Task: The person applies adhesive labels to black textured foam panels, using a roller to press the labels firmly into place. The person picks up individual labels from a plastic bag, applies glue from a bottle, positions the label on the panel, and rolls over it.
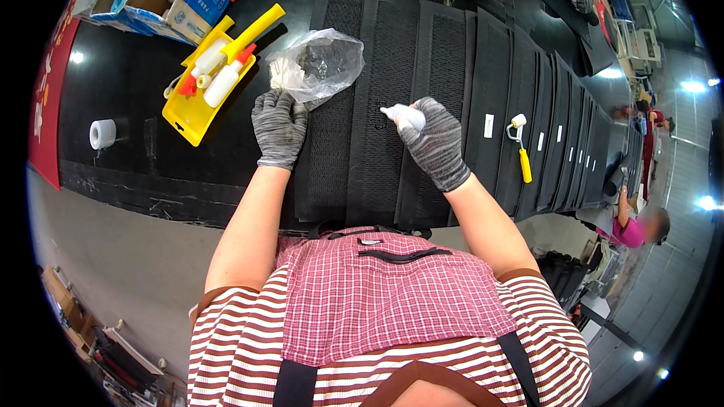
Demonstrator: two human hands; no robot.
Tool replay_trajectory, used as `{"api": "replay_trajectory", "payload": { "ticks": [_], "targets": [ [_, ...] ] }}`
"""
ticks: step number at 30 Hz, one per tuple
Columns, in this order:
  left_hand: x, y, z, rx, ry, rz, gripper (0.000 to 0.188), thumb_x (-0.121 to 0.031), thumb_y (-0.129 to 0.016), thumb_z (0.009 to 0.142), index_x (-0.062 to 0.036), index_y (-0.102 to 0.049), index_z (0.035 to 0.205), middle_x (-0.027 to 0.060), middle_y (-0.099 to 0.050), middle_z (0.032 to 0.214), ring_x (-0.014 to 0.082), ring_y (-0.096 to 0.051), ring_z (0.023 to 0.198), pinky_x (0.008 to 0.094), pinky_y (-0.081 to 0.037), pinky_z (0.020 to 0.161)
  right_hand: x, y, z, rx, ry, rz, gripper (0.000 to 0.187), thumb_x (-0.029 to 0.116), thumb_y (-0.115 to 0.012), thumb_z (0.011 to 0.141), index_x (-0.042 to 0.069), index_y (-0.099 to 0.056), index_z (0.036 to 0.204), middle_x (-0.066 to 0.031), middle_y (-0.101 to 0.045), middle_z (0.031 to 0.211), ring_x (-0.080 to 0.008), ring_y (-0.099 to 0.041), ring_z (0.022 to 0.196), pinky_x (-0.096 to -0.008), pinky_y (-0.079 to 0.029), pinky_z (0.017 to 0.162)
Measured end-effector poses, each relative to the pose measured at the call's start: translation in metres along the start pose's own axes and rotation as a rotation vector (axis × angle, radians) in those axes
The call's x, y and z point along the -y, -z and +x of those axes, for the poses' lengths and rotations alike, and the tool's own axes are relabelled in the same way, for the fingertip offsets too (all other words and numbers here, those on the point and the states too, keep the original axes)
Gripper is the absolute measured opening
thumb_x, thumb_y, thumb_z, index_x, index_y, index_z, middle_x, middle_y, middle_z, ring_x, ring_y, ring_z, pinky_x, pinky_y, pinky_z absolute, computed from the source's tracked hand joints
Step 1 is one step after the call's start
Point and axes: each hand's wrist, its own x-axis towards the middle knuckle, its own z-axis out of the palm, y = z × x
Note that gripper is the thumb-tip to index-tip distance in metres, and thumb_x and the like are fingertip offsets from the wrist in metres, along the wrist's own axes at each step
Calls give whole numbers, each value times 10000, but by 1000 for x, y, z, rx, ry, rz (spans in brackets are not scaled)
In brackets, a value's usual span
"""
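L hand [279, 131]: at clr bag [335, 68]
R hand [437, 143]: grips wht btl [408, 116] abv blk panel [375, 177]
Yel tray [186, 123]: L of clr bag

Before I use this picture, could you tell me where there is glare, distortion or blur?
Head view: lamps glare at the right; the table looks bent along its near edge; the plastic bag shows pale shine; the person in pink has a blurred head.

Bag [332, 68] left of bottle [407, 116]; tray [183, 125] left of bag; roller [526, 166] right, on mats [494, 173].

Bright ceiling lamps [693, 87] — glare spots on black table [79, 98] — edges bowed, corners black.
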Motion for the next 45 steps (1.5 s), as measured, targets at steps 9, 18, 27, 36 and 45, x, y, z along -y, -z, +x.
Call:
{"api": "replay_trajectory", "payload": {
  "ticks": [9,18,27,36,45],
  "targets": [
    [-2,3,1,-14,-7,-5,254,-218,-663,776,-6,-663,916,170,-638,1020,352,-563,1000,464,-444,888,3,3,-15,71,-38,19,208,206,-722,801,41,-642,898,-129,-657,769,-286,-673,691,-367,-549,628],
    [-4,5,3,-8,-12,-9,263,-226,-668,777,-5,-667,918,171,-641,1006,358,-566,991,463,-447,888,1,-2,-20,73,-37,35,235,226,-734,787,51,-643,915,-127,-651,813,-299,-664,714,-383,-547,649],
    [-1,3,0,-26,-2,-1,257,-226,-663,786,-4,-666,915,174,-645,1025,355,-567,1005,468,-448,894,-7,-4,-9,-36,3,-12,238,228,-731,800,46,-630,916,-129,-655,774,-286,-675,704,-372,-552,640],
    [-3,0,1,-36,-22,22,262,-252,-662,798,-13,-650,904,175,-636,1025,362,-558,1010,473,-438,903,-10,-5,-22,-60,-203,229,320,278,-752,822,31,-633,986,-123,-662,832,-231,-663,751,-344,-538,685],
    [-4,3,4,-35,-24,-40,203,-190,-657,806,-13,-635,904,186,-616,1000,378,-547,968,476,-443,879,-85,76,-102,-337,-590,1061,293,204,-686,885,20,-599,1097,-109,-640,993,-176,-612,811,-283,-513,701]
  ]
}}
